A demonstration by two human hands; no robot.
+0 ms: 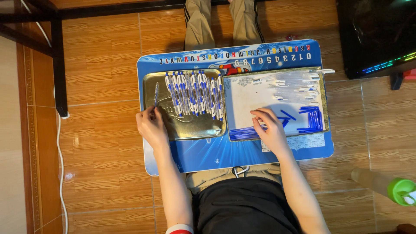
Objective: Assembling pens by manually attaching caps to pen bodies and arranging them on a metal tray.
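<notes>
The left hand [151,126] has its grip closed on a blue-and-white pen [156,94], held upright over the left end of the metal tray [190,128]. The right hand [269,128] pinches something too small to tell, above the white tray [247,97] near loose blue pen parts [310,118]. Both trays sit on a small blue table [208,154]. Farther off, a row of finished pens [195,93] fills the metal tray.

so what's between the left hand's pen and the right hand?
Head view: a row of blue-and-white pens in the metal tray, between the single pen and the right hand.
</notes>
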